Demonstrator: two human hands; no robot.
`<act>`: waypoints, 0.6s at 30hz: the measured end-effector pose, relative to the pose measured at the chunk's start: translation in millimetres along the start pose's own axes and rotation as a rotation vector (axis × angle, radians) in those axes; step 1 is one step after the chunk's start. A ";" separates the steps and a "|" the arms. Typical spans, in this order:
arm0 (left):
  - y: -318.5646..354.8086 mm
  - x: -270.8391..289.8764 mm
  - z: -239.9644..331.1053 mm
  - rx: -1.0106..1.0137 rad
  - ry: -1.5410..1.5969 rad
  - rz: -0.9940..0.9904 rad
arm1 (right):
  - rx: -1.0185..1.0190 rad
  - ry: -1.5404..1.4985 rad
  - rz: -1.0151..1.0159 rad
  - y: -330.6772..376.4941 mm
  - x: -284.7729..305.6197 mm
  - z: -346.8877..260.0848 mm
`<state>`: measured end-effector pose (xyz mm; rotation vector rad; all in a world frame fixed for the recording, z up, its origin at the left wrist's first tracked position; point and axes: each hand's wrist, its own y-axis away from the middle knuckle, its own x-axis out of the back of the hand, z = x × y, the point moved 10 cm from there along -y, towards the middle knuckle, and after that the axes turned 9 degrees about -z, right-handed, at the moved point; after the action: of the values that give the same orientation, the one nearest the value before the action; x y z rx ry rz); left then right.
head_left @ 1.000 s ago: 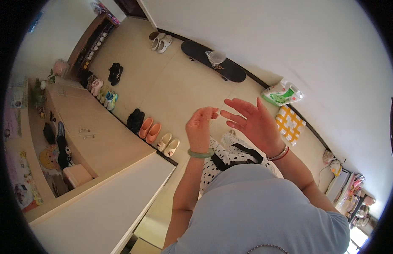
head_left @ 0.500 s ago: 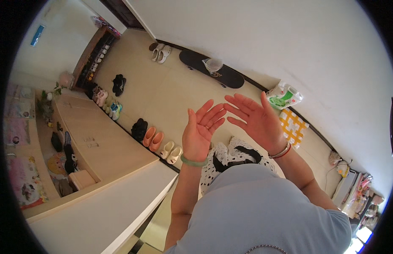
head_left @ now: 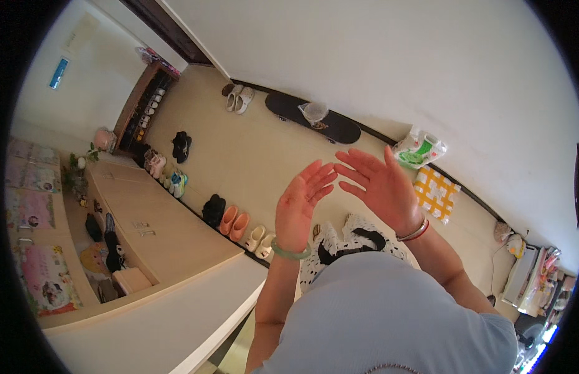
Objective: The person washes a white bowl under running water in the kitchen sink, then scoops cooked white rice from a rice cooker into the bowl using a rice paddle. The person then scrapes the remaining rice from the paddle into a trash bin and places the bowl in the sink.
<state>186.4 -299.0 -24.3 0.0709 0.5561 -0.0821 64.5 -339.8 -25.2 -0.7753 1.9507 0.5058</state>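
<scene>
My left hand (head_left: 300, 204) is raised in front of me with its palm showing and fingers stretched out. A pale green bangle (head_left: 290, 251) circles that wrist. Beside it, my right hand (head_left: 384, 188) is held up palm inward, fingers extended and thumb apart. Its wrist wears a silver bangle and a red band (head_left: 415, 230). The fingertips of both hands come close together, and neither hand holds anything. Below them shows black-and-white patterned fabric with a black strap (head_left: 370, 238), in front of my grey-blue top.
Along the wall lie a black skateboard (head_left: 314, 118) with a clear plastic item on it, a green-and-white package (head_left: 420, 149) and a yellow checked square (head_left: 436, 193). To the left, a wooden cabinet (head_left: 158, 215) has orange shoes (head_left: 234, 223) and other pairs along its base.
The view has shifted slightly, so the room's things sit a little lower in the picture. My left fingers have turned and bent somewhat toward the right hand. Both hands stay raised.
</scene>
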 end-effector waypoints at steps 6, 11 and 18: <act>9.4 -78.8 39.9 -0.442 -1.699 -0.204 | -0.048 0.144 0.006 -2.8 2.1 4.5; 10.7 -83.3 30.6 -0.470 -1.789 -0.210 | -0.042 0.213 -0.088 -13.7 -33.3 -1.3; 17.2 -91.2 34.4 -0.514 -1.855 -0.239 | -0.003 0.372 0.047 -7.9 -33.3 -7.4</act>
<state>128.9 -279.6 54.0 -0.5432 -1.2825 -0.1918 77.2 -339.8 7.4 -0.8751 2.3154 0.4130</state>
